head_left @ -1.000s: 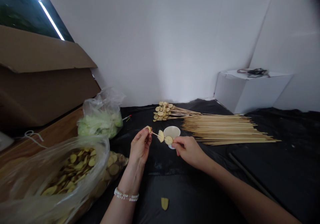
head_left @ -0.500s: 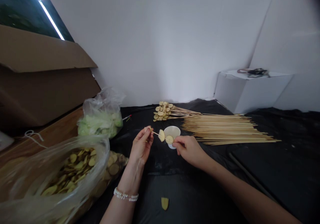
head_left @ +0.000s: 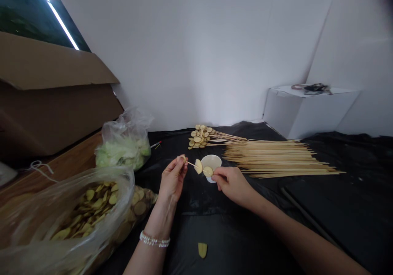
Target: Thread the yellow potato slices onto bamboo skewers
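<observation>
My left hand (head_left: pixel 175 177) pinches a potato slice (head_left: pixel 183 159) at the left tip of a thin wooden skewer (head_left: pixel 190 164). Two more slices sit along that skewer: a half-turned one (head_left: pixel 198 167) and a rounder one (head_left: pixel 208 171). Just right of the rounder slice, my right hand (head_left: pixel 231 183) grips the skewer between thumb and fingers. Behind the skewer stands a white cup (head_left: pixel 211 160), partly covered by the slices and my right fingers. A bag of potato slices (head_left: pixel 123 180) lies open to the left of my left forearm.
Bare skewers (head_left: pixel 276 158) lie in a wide pile at the right. Skewered slices (head_left: pixel 199 136) are bunched near the wall. A bag of pale green vegetable pieces (head_left: pixel 123 150), a cardboard box (head_left: pixel 55 111) and a white box (head_left: pixel 291 111) flank the black-covered surface. One loose slice (head_left: pixel 202 250) lies in front.
My left hand has shifted very slightly left along with the slice in it. Otherwise the scene looks the same.
</observation>
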`<state>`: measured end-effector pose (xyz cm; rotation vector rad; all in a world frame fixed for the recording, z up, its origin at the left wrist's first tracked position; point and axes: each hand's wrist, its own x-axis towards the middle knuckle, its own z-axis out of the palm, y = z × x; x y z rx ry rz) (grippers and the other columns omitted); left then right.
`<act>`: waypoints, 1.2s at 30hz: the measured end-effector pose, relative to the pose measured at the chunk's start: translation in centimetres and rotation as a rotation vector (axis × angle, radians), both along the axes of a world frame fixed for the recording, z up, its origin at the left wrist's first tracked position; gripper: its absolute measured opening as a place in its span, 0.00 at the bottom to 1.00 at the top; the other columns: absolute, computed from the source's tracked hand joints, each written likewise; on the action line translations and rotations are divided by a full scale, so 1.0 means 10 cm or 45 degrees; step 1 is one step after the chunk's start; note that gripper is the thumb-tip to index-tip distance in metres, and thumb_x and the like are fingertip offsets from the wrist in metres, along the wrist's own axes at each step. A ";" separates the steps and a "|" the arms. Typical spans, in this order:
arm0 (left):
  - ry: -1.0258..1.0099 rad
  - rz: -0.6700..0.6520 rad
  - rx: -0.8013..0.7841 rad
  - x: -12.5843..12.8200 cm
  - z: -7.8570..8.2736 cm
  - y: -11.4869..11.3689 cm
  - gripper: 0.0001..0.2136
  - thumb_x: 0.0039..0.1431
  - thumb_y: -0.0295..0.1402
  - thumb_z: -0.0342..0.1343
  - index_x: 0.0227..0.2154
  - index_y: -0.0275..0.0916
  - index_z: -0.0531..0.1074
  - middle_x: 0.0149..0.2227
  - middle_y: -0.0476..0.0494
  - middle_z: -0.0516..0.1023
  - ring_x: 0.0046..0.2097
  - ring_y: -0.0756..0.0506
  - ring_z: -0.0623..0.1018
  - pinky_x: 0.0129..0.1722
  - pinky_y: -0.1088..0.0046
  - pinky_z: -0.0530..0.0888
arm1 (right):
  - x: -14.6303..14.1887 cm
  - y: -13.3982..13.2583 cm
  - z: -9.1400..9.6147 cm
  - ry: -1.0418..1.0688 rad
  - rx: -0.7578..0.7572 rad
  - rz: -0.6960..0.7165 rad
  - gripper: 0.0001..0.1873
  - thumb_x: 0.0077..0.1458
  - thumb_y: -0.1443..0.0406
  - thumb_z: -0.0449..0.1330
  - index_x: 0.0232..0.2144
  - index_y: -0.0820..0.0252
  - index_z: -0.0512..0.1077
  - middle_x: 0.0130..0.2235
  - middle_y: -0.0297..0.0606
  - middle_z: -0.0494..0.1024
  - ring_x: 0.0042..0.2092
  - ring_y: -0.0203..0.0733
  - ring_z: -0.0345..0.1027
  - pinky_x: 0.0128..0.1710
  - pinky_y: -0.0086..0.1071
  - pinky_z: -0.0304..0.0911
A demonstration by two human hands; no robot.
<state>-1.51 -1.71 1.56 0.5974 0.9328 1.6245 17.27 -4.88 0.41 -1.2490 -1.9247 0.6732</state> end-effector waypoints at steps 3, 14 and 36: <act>0.025 0.007 0.018 -0.01 0.00 0.00 0.05 0.45 0.22 0.65 0.28 0.32 0.78 0.31 0.42 0.80 0.30 0.54 0.77 0.29 0.84 0.73 | 0.00 0.00 0.00 -0.007 0.003 -0.006 0.13 0.54 0.69 0.53 0.18 0.59 0.68 0.19 0.30 0.70 0.23 0.32 0.60 0.26 0.26 0.49; 0.228 0.038 0.138 -0.02 -0.06 0.00 0.14 0.35 0.29 0.71 0.29 0.32 0.79 0.30 0.41 0.80 0.31 0.52 0.77 0.32 0.80 0.72 | 0.00 0.01 -0.04 -0.019 0.008 0.000 0.13 0.54 0.68 0.53 0.19 0.59 0.68 0.19 0.31 0.71 0.23 0.32 0.61 0.26 0.26 0.49; 0.001 -0.049 -0.082 0.00 -0.03 0.01 0.04 0.46 0.25 0.65 0.27 0.31 0.78 0.25 0.45 0.77 0.25 0.56 0.74 0.25 0.85 0.71 | -0.02 -0.02 -0.03 -0.178 0.100 -0.045 0.13 0.57 0.67 0.51 0.22 0.58 0.68 0.23 0.33 0.72 0.25 0.34 0.64 0.27 0.27 0.50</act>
